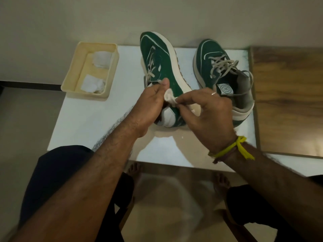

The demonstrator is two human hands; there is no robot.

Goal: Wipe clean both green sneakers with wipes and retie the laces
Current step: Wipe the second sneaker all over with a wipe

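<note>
On the white table (pixel 97 119) the tilted left sneaker (pixel 161 67) runs lengthwise away from the person, its heel between both hands: left hand (pixel 150 105) gripping it, right hand (pixel 208 112) pinching the wipe (pixel 170 97) (other sneaker (pixel 223 74) just right, laces loose)

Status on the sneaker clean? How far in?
Early to mid. In hand: both hands, left hand and right hand, pinch a rolled wipe over the tilted left sneaker. Done: nothing clearly finished. Left: right sneaker stands untouched with loose laces; two wipes remain in the tray.
</note>
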